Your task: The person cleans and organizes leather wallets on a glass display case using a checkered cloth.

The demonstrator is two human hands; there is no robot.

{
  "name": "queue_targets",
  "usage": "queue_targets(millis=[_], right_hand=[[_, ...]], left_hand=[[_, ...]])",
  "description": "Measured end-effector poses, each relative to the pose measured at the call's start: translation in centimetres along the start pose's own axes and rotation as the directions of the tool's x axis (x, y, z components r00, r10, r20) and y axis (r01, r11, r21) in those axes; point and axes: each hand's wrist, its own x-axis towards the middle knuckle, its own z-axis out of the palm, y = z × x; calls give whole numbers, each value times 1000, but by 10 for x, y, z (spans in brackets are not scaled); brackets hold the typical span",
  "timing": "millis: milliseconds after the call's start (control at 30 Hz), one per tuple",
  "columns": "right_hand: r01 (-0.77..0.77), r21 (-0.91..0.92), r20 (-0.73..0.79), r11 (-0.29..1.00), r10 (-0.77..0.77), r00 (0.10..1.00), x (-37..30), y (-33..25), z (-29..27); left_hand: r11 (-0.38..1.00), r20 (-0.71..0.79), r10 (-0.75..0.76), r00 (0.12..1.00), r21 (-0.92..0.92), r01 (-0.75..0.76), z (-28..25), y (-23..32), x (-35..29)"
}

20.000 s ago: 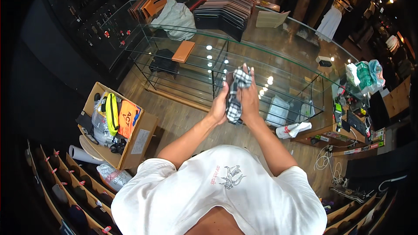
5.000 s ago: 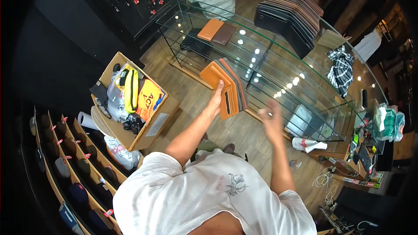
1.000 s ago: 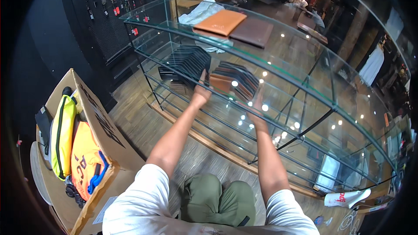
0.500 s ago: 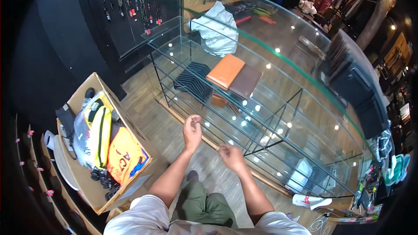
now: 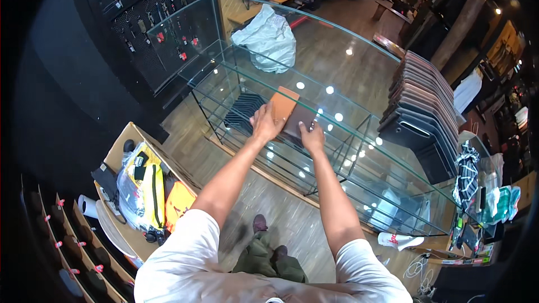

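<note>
A flat orange-tan leather case [image 5: 285, 102], like a wallet or notebook cover, lies on the glass shelving, overlapping a dark brown leather case [image 5: 299, 122] at its right. My left hand [image 5: 266, 124] is closed at the tan case's left edge, its thumb on top. At the brown case's right side, my right hand [image 5: 313, 136] has its thumb against the edge; its other fingers are partly hidden. A row of dark flat items [image 5: 245, 110] stands lower down, left of my left hand.
The glass display case [image 5: 387, 174] runs across ahead, with thin exposed edges. Behind it is a crumpled white bag [image 5: 266, 39]. A cardboard box [image 5: 132, 134] of packaged goods stands at left. Stacked dark folders [image 5: 421, 118] and a white sock-like item [image 5: 400, 240] are at right.
Both hands have reached forward from in front of the glass case, where they were empty, to the leather cases. My left hand now grips the tan one, my right the brown one. The view has shifted.
</note>
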Motion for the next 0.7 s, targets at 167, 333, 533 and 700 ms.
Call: queue_targets(millis=[167, 333, 533, 700], right_hand=[[-177, 11, -38, 984, 177, 983, 31, 15, 27], [-182, 70, -77, 981, 187, 979, 39, 17, 38], [-264, 443, 152, 857, 218, 964, 35, 4, 37], [-208, 581, 240, 787, 78, 968, 0, -28, 11]], left_hand=[[985, 43, -12, 999, 173, 4, 8, 10, 14], [965, 263, -206, 943, 212, 152, -13, 5, 37], [950, 346, -271, 898, 247, 191, -1, 8, 53], [964, 212, -247, 946, -47, 262, -6, 9, 35]])
